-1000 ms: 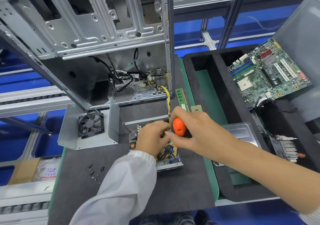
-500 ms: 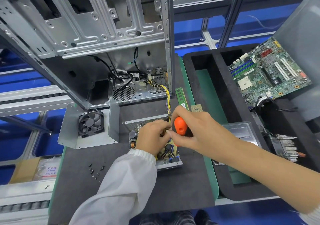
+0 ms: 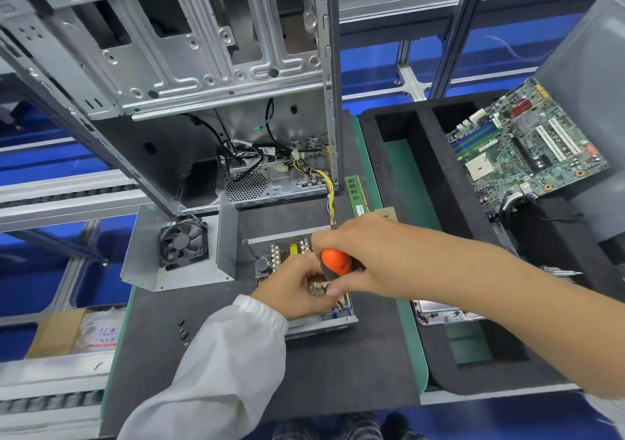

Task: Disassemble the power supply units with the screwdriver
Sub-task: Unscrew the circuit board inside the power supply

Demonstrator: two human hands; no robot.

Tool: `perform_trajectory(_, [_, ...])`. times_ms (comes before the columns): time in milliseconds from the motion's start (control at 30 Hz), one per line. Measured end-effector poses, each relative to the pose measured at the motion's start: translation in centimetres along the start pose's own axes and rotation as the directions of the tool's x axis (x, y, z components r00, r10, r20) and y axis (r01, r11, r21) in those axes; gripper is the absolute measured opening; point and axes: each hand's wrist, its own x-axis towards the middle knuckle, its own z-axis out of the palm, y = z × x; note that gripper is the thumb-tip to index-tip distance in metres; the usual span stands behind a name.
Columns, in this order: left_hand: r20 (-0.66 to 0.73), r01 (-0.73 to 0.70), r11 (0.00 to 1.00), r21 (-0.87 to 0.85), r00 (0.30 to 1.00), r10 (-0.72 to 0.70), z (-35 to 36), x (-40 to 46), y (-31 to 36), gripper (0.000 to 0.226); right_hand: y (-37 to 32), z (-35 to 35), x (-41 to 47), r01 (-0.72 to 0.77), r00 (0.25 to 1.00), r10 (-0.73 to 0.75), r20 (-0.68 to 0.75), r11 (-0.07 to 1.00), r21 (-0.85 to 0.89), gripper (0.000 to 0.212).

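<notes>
An opened power supply unit (image 3: 291, 248) lies on the dark mat, its circuit board and capacitors exposed. My right hand (image 3: 368, 253) grips the orange-and-black screwdriver (image 3: 333, 263) upright over the board; its tip is hidden by my fingers. My left hand (image 3: 294, 287), in a white sleeve, rests on the board beside the tool with fingers curled around something near the tip; what they hold is hidden. The unit's removed metal cover with a black fan (image 3: 182, 245) stands to the left. Yellow cables (image 3: 329, 192) run from the unit into the case.
An empty computer case (image 3: 189, 67) towers behind. A green RAM stick (image 3: 355, 194) lies by its right edge. Several black screws (image 3: 182, 329) sit on the mat at left. A black foam tray (image 3: 406, 176) at right holds a motherboard (image 3: 527, 145).
My right hand and the screwdriver have shifted slightly down and left over the board, closer to my left hand. The left hand has barely moved.
</notes>
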Motion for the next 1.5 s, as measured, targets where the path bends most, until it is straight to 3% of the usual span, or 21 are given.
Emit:
perform_trajectory(133, [0.048, 0.020, 0.982, -0.190, 0.999, -0.011, 0.7, 0.0, 0.0, 0.027, -0.5, -0.3, 0.1, 0.002, 0.998, 0.002, 0.067, 0.998, -0.062, 0.023])
perform_trajectory(233, [-0.033, 0.019, 0.977, -0.212, 0.999, -0.027, 1.1, 0.4, -0.4, 0.013, -0.7, -1.0, 0.0, -0.014, 0.990, 0.037, 0.136, 0.986, -0.169, 0.024])
perform_trajectory(300, [-0.070, 0.037, 0.983, -0.180, 0.996, -0.051, 1.2, 0.4, -0.3, 0.015, -0.9, -1.4, -0.2, -0.027, 0.986, 0.056, 0.157, 0.982, -0.185, 0.023])
perform_trajectory(333, [-0.066, 0.027, 0.983, -0.180, 0.997, -0.040, 1.3, 0.3, -0.2, 0.006, -1.0, -1.5, -0.4, -0.044, 0.990, 0.070, 0.125, 0.978, -0.203, 0.029])
perform_trajectory(400, [-0.077, 0.004, 0.984, -0.180, 0.997, -0.018, 1.3, 0.4, 0.3, 0.026, -1.2, -1.7, -0.5, -0.110, 0.993, 0.114, -0.007, 0.938, -0.328, 0.046])
perform_trajectory(500, [-0.021, 0.024, 0.958, -0.285, 0.999, -0.031, 1.3, 0.2, 1.2, 0.035, -1.6, -1.2, -0.1, -0.149, 0.987, 0.090, -0.134, 0.827, -0.543, 0.037])
perform_trajectory(633, [0.003, 0.061, 0.960, -0.275, 0.998, -0.062, 1.2, 0.1, 0.8, 0.028, -2.4, -1.1, -0.1, -0.063, 0.992, 0.105, 0.070, 0.894, -0.444, 0.014])
perform_trajectory(733, [-0.007, 0.100, 0.956, -0.276, 0.994, -0.107, 1.2, 0.4, 0.0, 0.052, -2.4, -2.0, -0.4, 0.061, 0.969, 0.035, 0.246, 0.926, -0.372, 0.025])
perform_trajectory(800, [0.004, 0.125, 0.958, -0.257, 0.992, -0.128, 1.2, 0.4, -0.4, 0.045, -2.7, -2.7, -0.5, 0.090, 0.942, 0.009, 0.334, 0.956, -0.278, 0.030])
perform_trajectory(867, [-0.029, 0.097, 0.964, -0.249, 0.994, -0.108, 1.2, 0.3, -0.8, 0.011, -3.2, -3.0, -0.3, 0.041, 0.955, 0.047, 0.294, 0.957, -0.286, 0.031])
perform_trajectory(933, [-0.033, 0.091, 0.968, -0.236, 0.994, -0.102, 1.2, 0.1, -0.3, 0.017, -3.7, -2.6, 0.2, -0.095, 0.982, 0.157, 0.109, 0.896, -0.433, 0.046])
perform_trajectory(967, [-0.019, 0.098, 0.960, -0.263, 0.994, -0.107, 1.3, 0.1, -0.3, 0.008, -3.9, -2.3, 0.5, -0.153, 0.981, 0.194, 0.023, 0.839, -0.522, 0.049])
perform_trajectory(1033, [-0.038, 0.080, 0.952, -0.296, 0.995, -0.095, 1.3, 0.2, -0.1, 0.030, -4.3, -1.5, 1.0, -0.163, 0.984, 0.173, -0.052, 0.733, -0.661, 0.037])
perform_trajectory(1133, [-0.011, 0.095, 0.956, -0.279, 0.995, -0.102, 1.4, 0.3, 0.2, 0.033, -4.1, -1.2, 1.2, -0.078, 0.990, 0.134, 0.035, 0.749, -0.657, 0.017])
perform_trajectory(1267, [-0.017, 0.114, 0.941, -0.318, 0.992, -0.126, 1.3, 0.3, 0.3, 0.048, -3.8, -2.3, 0.8, 0.078, 0.954, 0.076, 0.291, 0.872, -0.483, 0.037])
perform_trajectory(1333, [-0.001, 0.109, 0.946, -0.304, 0.993, -0.115, 1.2, 0.3, 0.6, 0.039, -3.8, -2.8, 0.7, 0.064, 0.938, 0.088, 0.337, 0.907, -0.417, 0.047])
perform_trajectory(1400, [-0.002, 0.101, 0.962, -0.254, 0.995, -0.104, 1.1, 0.3, 0.6, 0.012, -4.0, -3.0, 0.6, -0.040, 0.958, 0.163, 0.235, 0.890, -0.453, 0.053])
perform_trajectory(1500, [-0.022, 0.106, 0.950, -0.293, 0.993, -0.118, 1.1, 0.2, 0.4, 0.008, -4.5, -2.2, 1.0, -0.214, 0.967, 0.255, -0.031, 0.736, -0.642, 0.047])
